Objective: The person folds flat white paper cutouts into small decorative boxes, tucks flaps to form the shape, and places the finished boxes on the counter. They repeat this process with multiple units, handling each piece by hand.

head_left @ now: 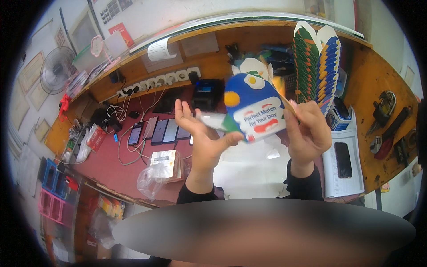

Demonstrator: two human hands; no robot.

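Observation:
A printed cardboard food carton (259, 111), blue above and white below with a fried-egg picture, is held up over the desk in front of me. My right hand (308, 131) is closed in a pinch on its right edge. My left hand (201, 135) is at its lower left with fingers spread and palm turned up. The left thumb reaches the carton's lower corner; whether it presses on it I cannot tell. Under both hands lies a white paper sheet (249, 171). Behind the right hand stand nested stacks of similar cartons, one green and orange (306, 66), one blue and yellow (328, 66).
Several phones (170, 130) lie in a row on the red desk, left of my hands. A small box (163, 162) and a clear plastic bag (151, 182) are nearer. A power strip (155, 82) runs along the back. At right, a black phone (343, 160) rests on papers (329, 178).

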